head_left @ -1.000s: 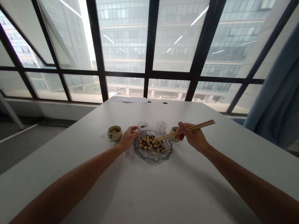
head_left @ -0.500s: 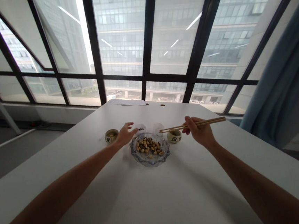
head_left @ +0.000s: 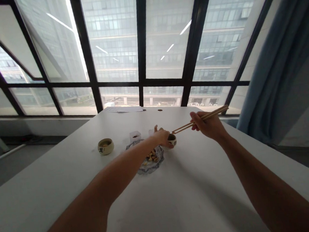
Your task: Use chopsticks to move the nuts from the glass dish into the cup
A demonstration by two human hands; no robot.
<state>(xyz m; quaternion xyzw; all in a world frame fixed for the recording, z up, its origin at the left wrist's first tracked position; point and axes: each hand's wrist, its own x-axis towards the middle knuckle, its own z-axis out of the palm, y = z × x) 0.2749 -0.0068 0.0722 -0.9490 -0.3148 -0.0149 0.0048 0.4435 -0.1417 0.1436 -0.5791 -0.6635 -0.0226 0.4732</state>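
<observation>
The left hand (head_left: 162, 137) is closed on the side of a small bowl (head_left: 173, 140), thumb and fingers about its wall. The right hand (head_left: 207, 125) is clamped on a pair of chopsticks (head_left: 215, 113), whose tips stand slightly apart at that bowl's rim. Something reddish may sit at the tips, though it is too small to be sure, and the bowl's contents cannot be made out.

Below the left wrist lies a scalloped clear dish (head_left: 150, 170), partly hidden by the forearm; mixed nuts (head_left: 152, 156) lie in it, so it is not emptied. Well to the left of the left hand, the other bowl (head_left: 105, 147) already has pale pieces in it. Nearer that hand, a white cup (head_left: 132, 137) holds a few dark bits. All stand on the table (head_left: 178, 204).
</observation>
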